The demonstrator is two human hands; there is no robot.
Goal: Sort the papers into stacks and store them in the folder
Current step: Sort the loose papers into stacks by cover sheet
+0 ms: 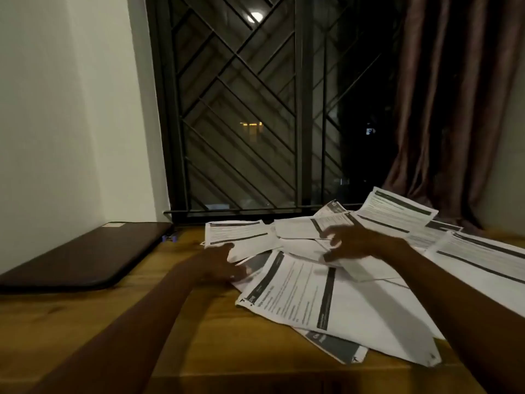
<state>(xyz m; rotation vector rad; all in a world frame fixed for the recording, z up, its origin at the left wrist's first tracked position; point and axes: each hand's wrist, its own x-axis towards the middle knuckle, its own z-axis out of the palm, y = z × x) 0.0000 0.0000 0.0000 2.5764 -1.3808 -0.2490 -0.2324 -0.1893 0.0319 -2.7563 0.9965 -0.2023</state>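
Several printed white papers [306, 291] with dark header bars lie scattered and overlapping across the right half of the wooden table [119, 317]. My left hand [220, 263] rests at the left edge of the pile, its fingers on a sheet's border. My right hand [352, 241] hovers over the pile's middle with fingers spread and bent; its thumb and fingers touch a folded sheet [355, 265]. Whether it grips that sheet is unclear. A dark flat case [85, 254], perhaps the folder or a closed laptop, lies at the left.
A barred window [250, 109] stands behind the table, with a brown curtain [454, 109] to its right and a white wall on the left. More sheets [397, 209] reach the table's far right. Bare wood shows in front.
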